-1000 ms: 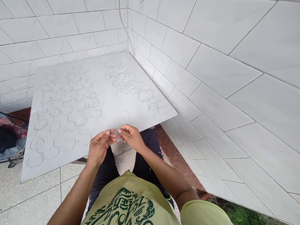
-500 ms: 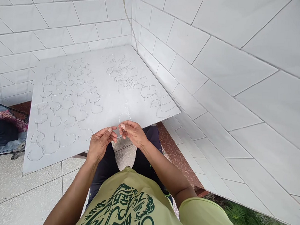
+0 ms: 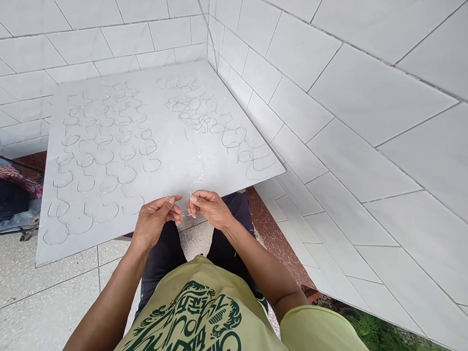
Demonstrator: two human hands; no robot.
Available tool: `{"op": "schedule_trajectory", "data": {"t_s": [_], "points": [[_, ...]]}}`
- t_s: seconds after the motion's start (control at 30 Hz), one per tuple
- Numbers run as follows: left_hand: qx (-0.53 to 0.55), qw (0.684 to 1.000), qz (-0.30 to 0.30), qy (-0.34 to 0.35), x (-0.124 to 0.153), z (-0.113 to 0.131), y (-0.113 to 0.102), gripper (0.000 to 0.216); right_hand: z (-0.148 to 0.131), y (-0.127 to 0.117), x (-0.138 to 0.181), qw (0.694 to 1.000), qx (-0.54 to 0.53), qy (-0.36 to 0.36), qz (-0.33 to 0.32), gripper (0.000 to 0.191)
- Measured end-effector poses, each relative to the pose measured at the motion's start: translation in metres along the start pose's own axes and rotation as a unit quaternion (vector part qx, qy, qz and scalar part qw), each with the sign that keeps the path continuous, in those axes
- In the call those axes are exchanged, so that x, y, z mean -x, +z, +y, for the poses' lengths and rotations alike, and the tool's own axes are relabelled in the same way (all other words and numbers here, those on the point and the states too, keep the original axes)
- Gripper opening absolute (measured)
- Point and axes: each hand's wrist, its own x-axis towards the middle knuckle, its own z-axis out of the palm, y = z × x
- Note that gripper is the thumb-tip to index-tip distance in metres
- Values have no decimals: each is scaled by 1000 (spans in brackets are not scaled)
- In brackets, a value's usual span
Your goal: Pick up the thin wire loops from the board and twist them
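Observation:
A thin, curved wire (image 3: pixel 195 183) rises as a small loop above the fingers of my right hand (image 3: pixel 209 208), which is closed on it in a pinch. My left hand (image 3: pixel 158 216) is just to the left, thumb and fingers pinched together on what looks like the wire's other end. A short stretch of wire shows faintly between the fingertips; the rest is hidden. Both hands are at the near edge of a white board (image 3: pixel 172 167). Bent wire pieces (image 3: pixel 107 211) lie in rows on its left part, and a looser tangle of wires (image 3: pixel 201 123) lies towards the right.
White tiled walls (image 3: pixel 284 90) meet in a corner behind the board and run along its right side. A thin hose (image 3: pixel 205 21) hangs down the corner. Dark and flowered cloth (image 3: pixel 8 196) lies at the left. Below is a speckled floor (image 3: pixel 66 292).
The wire loop above my right hand looks smaller and less of it shows. My hands have drawn slightly apart. The view has tilted a little downward.

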Motion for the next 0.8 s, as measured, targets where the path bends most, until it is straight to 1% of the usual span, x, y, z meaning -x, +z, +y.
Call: {"op": "schedule_trajectory", "data": {"t_s": [0.07,0.17,0.33,0.4,0.5,0.6,0.8], "points": [[-19,1000,-7,-5,3,2,1,42,1,-1,3,1000,-1,1,-3,37],[-40,999,-7,-3,3,-1,1,45,3,-3,5,1000,2,-6,22,38],[-92,995,23,37,-3,-10,1,46,0,-7,5,991,104,-17,76,36],[-111,992,33,45,-3,-12,2,46,-2,-7,5,989,117,-16,87,36],[-122,991,39,41,-2,-10,4,46,-2,-8,6,993,72,2,89,37],[-121,992,30,37,-2,-7,3,45,1,-8,6,997,20,18,76,40],[-137,990,-21,23,-7,-4,-2,45,2,-10,6,998,9,35,43,41]]}}
